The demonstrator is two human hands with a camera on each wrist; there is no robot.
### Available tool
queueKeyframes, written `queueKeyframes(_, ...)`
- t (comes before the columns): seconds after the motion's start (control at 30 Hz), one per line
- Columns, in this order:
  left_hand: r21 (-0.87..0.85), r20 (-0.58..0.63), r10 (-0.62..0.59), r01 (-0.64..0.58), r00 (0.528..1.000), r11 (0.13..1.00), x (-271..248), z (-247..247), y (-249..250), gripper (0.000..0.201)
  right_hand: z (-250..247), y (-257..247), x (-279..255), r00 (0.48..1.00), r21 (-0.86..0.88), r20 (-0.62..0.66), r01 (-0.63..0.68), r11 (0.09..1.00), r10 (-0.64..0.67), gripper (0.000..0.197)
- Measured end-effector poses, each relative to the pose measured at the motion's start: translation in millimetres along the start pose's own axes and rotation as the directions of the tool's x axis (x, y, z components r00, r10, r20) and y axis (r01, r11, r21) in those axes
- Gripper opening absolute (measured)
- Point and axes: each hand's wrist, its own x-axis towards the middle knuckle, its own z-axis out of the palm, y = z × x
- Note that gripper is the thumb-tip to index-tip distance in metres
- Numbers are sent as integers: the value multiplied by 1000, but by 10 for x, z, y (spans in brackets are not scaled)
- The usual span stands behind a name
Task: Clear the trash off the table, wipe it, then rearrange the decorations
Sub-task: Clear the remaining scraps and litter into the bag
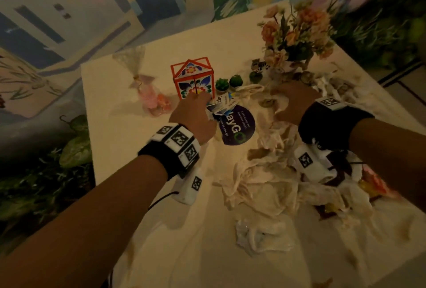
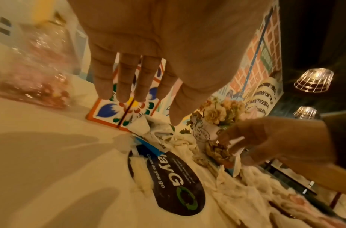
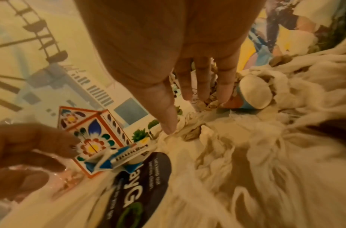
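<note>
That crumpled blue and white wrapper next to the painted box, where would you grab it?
I would pinch the blue and white wrapper by its raised, folded edge, coming from above on the near side. It sits crumpled and lifted off the table, so an edge stands free, while the painted box blocks the far side. The left hand is right beside it.

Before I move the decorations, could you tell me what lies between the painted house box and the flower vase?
In the head view, three small green potted plants stand in a row between the house box and the flower vase.
</note>
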Motion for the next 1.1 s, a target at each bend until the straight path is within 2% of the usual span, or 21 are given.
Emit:
queueKeyframes(0.07,64,36,2,-4,999,998,134,141,153,68,10,18,209,996,-47,27,86,995,-85,76)
queueKeyframes(0.2,181,98,-69,51,993,982,346,394,349,77,101,-39,499,960,-220,141,269,938,-243,78)
queueKeyframes(0.3,214,120,-153,125,981,969,422,549,406,78,176,-43,636,945,-182,252,256,949,-206,80)
queueKeyframes(0.4,232,112,-199,169,974,958,443,624,430,64,221,-34,723,943,-167,258,257,952,-210,75)
queueKeyframes(0.5,270,120,-227,188,967,944,442,677,457,68,256,-18,770,937,-248,264,293,923,-227,74)
queueKeyframes(0.6,253,123,-236,199,964,947,414,708,489,69,285,-3,787,931,-248,291,294,923,-218,69)
queueKeyframes(0.73,186,138,-215,188,967,964,336,663,564,80,307,-62,758,934,-246,264,309,919,-243,41)
queueKeyframes(0.8,157,139,-144,122,980,980,291,673,616,84,308,-72,726,933,-238,264,307,921,-243,32)
queueKeyframes(0.87,170,143,-85,60,986,984,258,702,664,74,301,-52,700,934,-209,265,297,932,-239,25)
queueKeyframes(0.97,197,159,-111,78,981,977,243,722,692,60,271,-13,668,934,-226,282,286,931,-219,21)
queueKeyframes(1.1,179,129,-132,108,983,978,214,753,676,60,239,31,636,941,-185,258,271,945,-219,26)
